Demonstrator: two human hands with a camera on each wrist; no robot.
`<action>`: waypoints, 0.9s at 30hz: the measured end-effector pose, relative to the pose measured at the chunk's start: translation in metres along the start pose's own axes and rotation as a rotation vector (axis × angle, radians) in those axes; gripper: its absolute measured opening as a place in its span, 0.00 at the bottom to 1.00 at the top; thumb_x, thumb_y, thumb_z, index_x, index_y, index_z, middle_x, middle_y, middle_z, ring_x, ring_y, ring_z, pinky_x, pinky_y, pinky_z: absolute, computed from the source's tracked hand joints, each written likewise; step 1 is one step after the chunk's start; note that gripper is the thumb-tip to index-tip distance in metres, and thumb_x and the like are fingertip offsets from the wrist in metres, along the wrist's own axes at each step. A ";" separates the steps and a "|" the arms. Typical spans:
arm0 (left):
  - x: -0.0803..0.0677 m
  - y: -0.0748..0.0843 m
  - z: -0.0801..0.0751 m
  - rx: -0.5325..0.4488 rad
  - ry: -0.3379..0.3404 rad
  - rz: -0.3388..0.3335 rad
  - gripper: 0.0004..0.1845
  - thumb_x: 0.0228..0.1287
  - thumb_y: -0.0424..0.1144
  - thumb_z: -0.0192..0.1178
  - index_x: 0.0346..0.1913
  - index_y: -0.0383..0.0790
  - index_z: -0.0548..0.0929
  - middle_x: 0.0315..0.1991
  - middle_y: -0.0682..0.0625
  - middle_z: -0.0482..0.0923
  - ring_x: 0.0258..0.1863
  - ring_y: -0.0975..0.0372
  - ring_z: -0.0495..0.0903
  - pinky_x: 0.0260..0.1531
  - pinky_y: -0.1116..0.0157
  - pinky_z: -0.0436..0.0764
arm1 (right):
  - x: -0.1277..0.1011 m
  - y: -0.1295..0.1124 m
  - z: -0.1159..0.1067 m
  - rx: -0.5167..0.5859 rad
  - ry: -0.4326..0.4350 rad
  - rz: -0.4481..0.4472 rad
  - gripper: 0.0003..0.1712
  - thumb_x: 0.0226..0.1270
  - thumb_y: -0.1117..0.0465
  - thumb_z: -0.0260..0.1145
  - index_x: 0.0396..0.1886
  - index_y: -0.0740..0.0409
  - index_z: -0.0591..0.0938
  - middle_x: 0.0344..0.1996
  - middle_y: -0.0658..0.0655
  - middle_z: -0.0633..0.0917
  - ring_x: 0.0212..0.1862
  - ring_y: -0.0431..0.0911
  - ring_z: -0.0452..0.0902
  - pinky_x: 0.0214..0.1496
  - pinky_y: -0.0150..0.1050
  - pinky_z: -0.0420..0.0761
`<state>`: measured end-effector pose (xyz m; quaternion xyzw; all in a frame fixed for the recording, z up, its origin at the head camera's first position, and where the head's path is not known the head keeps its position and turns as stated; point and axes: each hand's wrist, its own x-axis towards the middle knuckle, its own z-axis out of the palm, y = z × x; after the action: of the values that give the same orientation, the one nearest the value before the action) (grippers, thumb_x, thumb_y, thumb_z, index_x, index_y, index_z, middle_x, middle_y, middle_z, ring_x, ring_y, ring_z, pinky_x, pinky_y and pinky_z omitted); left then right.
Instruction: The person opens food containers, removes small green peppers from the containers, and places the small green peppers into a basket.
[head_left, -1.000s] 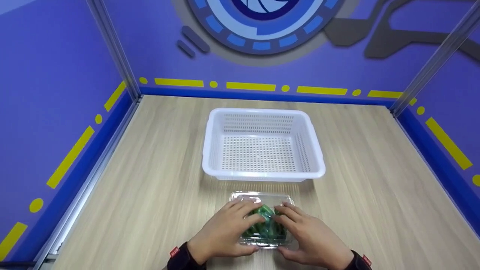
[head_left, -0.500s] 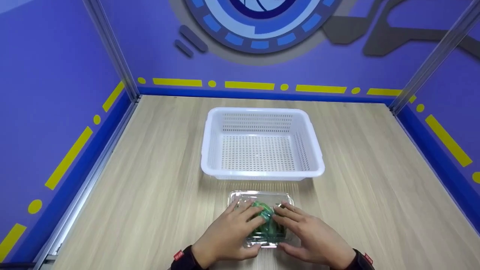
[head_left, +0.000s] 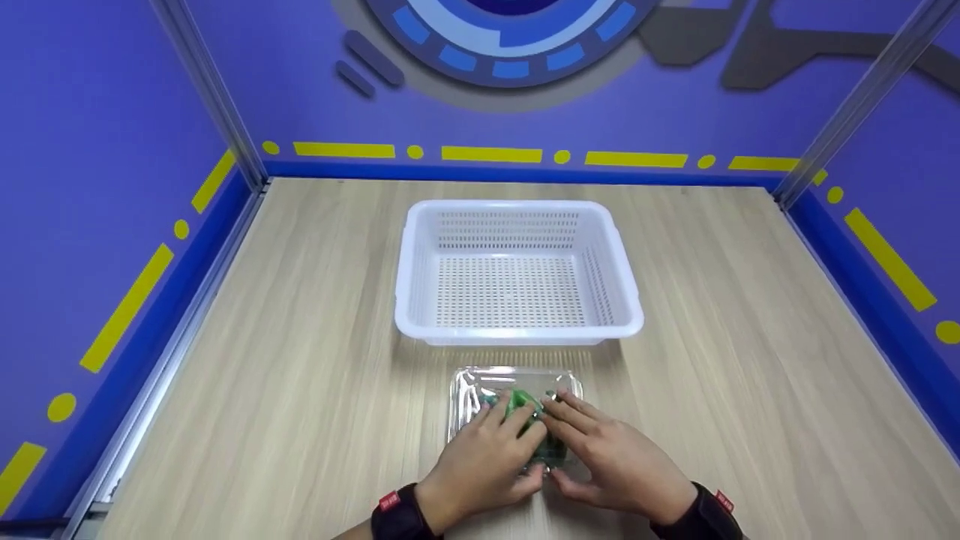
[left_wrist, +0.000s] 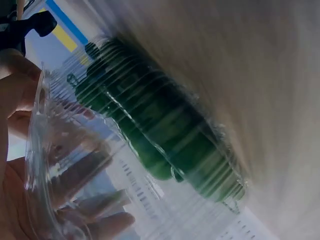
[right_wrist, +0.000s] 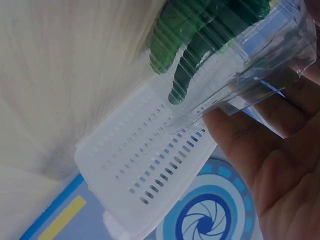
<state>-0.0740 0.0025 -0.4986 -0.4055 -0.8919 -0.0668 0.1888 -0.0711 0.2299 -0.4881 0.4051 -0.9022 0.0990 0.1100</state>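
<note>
Both hands, the left hand (head_left: 480,469) and the right hand (head_left: 615,465), grip the clear box (head_left: 514,416) of green veggies (left_wrist: 165,145) on the table (head_left: 300,375) near the white basket (head_left: 517,330), and the thin lid could pop open if they squeeze hard.

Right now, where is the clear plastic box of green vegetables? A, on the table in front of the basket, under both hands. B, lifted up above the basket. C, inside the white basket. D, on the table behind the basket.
A: the clear plastic box sits on the table just in front of the white basket, with the left hand and the right hand on it.
</note>
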 end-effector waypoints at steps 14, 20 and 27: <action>0.001 0.005 0.004 0.023 0.027 0.009 0.20 0.57 0.48 0.64 0.51 0.46 0.79 0.56 0.44 0.83 0.53 0.47 0.86 0.46 0.52 0.87 | -0.008 0.013 -0.003 0.042 0.024 -0.087 0.40 0.51 0.50 0.77 0.64 0.60 0.79 0.67 0.58 0.79 0.69 0.55 0.75 0.60 0.47 0.82; 0.001 0.002 0.006 0.033 0.065 0.031 0.17 0.60 0.49 0.63 0.49 0.46 0.80 0.53 0.45 0.85 0.51 0.48 0.87 0.44 0.54 0.87 | -0.006 0.014 -0.001 0.032 0.164 -0.093 0.31 0.53 0.46 0.78 0.54 0.55 0.83 0.59 0.56 0.82 0.64 0.56 0.78 0.57 0.48 0.83; 0.000 -0.003 0.007 0.081 0.065 0.070 0.18 0.64 0.52 0.62 0.50 0.45 0.80 0.53 0.45 0.85 0.50 0.49 0.87 0.44 0.54 0.87 | -0.006 0.011 0.005 -0.022 0.235 -0.070 0.29 0.53 0.45 0.78 0.49 0.56 0.85 0.53 0.55 0.84 0.54 0.52 0.84 0.50 0.45 0.86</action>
<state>-0.0778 0.0025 -0.5052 -0.4262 -0.8725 -0.0371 0.2362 -0.0764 0.2401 -0.4953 0.4210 -0.8693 0.1319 0.2228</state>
